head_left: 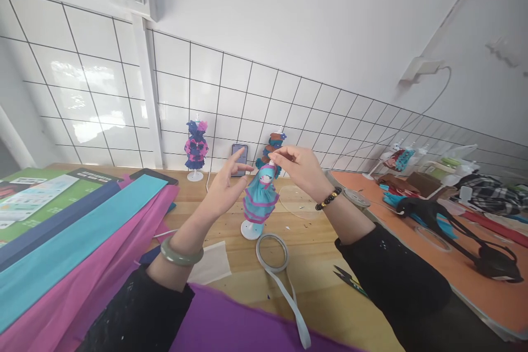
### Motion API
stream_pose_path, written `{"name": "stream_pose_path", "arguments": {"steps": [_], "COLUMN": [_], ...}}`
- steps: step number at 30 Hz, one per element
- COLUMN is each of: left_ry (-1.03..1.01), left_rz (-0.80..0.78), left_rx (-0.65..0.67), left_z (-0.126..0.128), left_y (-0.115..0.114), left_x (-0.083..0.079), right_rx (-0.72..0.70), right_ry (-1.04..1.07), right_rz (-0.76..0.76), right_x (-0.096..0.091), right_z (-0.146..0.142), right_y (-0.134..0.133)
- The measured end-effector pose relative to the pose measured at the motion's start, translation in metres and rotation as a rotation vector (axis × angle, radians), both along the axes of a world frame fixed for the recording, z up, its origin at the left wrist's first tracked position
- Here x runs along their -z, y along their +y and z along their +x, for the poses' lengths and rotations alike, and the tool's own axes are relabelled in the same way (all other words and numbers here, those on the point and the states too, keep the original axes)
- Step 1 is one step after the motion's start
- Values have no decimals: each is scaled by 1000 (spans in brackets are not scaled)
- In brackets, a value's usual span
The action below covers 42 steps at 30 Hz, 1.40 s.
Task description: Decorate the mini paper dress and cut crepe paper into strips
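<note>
A small mannequin on a white stand wears a teal paper dress with pink trim in the middle of the wooden table. My left hand is beside its left side, palm up, fingers spread and open. My right hand pinches at the top of the mannequin with thumb and forefinger; what it pinches is too small to name. A jade bangle is on my left wrist, a dark bead bracelet on my right.
A tape roll with a loose tail lies in front. Sheets of teal, pink and blue paper lie at left, purple paper nearest me. Two dressed mannequins and a phone stand by the tiled wall. An orange mat with a black figure is at right.
</note>
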<state>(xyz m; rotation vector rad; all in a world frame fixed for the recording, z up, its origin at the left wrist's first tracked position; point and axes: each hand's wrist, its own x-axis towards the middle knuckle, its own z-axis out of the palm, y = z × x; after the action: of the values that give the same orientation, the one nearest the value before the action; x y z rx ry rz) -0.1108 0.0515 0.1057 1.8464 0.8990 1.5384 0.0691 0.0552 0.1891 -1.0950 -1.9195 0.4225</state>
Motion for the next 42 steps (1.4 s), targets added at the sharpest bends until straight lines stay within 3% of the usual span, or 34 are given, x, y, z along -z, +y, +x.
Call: {"name": "stream_pose_path", "arguments": {"steps": [7, 26, 37, 42], "left_ry": [73, 262, 528, 480], "left_rz": [-75, -9, 254, 190], "left_rx": [11, -122, -288, -326], "left_z": [8, 17, 22, 24], "left_y": [-3, -15, -18, -22], "left_x": [0, -4, -1, -3], "right_rx": [-20, 49, 77, 54], "right_ry": [29, 49, 69, 115], "right_rz": [4, -14, -8, -31], "right_x": [3, 5, 7, 9], "right_z": [0, 6, 6, 1], "right_y": [-2, -6, -7, -5]}}
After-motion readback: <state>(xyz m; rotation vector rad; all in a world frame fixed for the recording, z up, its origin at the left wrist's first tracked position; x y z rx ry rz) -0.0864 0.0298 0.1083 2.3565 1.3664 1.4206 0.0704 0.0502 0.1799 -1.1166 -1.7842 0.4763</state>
